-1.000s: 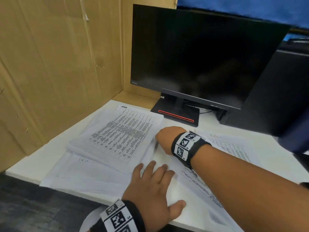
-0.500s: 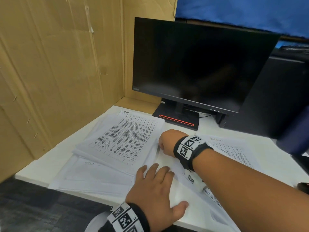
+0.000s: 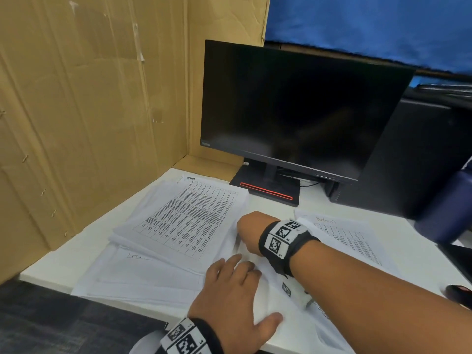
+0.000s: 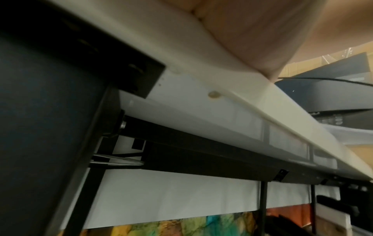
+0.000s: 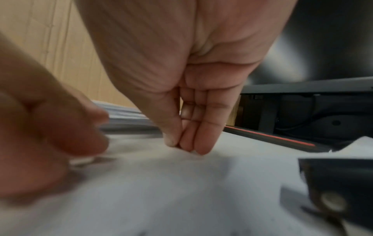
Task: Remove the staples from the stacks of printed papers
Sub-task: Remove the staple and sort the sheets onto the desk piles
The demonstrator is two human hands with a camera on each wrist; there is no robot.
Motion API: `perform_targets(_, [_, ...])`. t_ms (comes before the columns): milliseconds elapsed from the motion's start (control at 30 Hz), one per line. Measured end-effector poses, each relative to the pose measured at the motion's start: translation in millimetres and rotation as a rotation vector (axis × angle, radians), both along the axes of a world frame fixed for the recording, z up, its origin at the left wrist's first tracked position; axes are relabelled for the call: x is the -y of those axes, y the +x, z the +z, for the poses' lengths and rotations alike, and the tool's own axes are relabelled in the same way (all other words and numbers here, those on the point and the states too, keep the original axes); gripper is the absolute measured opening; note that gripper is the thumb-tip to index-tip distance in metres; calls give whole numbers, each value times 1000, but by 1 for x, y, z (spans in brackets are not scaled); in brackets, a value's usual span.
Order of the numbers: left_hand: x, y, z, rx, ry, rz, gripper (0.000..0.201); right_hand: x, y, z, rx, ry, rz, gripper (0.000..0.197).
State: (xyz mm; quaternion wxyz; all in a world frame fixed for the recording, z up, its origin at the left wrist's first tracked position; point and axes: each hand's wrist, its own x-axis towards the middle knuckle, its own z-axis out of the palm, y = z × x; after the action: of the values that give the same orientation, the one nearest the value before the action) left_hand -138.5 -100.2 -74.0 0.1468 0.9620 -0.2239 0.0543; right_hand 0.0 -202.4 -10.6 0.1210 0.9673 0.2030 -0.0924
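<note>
- Nearest, at about 6 o'clock in the head view, the left hand (image 3: 231, 300) lies flat with fingers straight and spread, pressing down the paper stack (image 3: 270, 297) at the front edge of the white desk (image 3: 63, 261). It holds nothing; it only pins the sheets.
- Just beyond it, toward 12 o'clock, the right hand (image 3: 249, 229) is turned down onto the same stack. In the right wrist view its thumb and fingertips (image 5: 201, 143) are drawn together in a pinch, tips touching the paper (image 5: 181, 183).
- Whether a staple sits between those tips I cannot tell: it is too small and the view is blurred. No staple shows in any picture.
- The relation that matters: the pinch point lies straight ahead of the left hand's fingertips, on the far part of the pinned sheets. The right hand is the nearer one to it, already on it. By my judgement, any pull should go up and away toward 12 o'clock while the left hand bears down against it.
- At 10 o'clock lies a second stack with a printed table (image 3: 189, 218), overlapping loose sheets (image 3: 143, 274) beneath.
- At 2 o'clock a sheet with handwriting (image 3: 342, 233) lies apart.
- Farthest, at 12 o'clock, a dark monitor (image 3: 293, 108) stands on its base (image 3: 268, 191), cardboard panels (image 3: 89, 98) to the left.
</note>
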Motion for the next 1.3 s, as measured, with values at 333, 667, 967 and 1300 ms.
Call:
perform_targets(333, [-60, 12, 81, 51, -470, 200, 8, 10, -113, 20, -116, 88, 186, 22])
perform_targets(667, [-50, 8, 59, -11, -248, 106, 15, 44, -203, -47, 250, 273, 331, 24])
perform_targets(967, [-21, -1, 16, 67, -151, -40, 22, 90, -215, -145, -386, 466, -117, 22])
perform_targets(1300, [-15, 2, 14, 22, -155, -29, 22, 120, -175, -222, -464, 380, -340, 37])
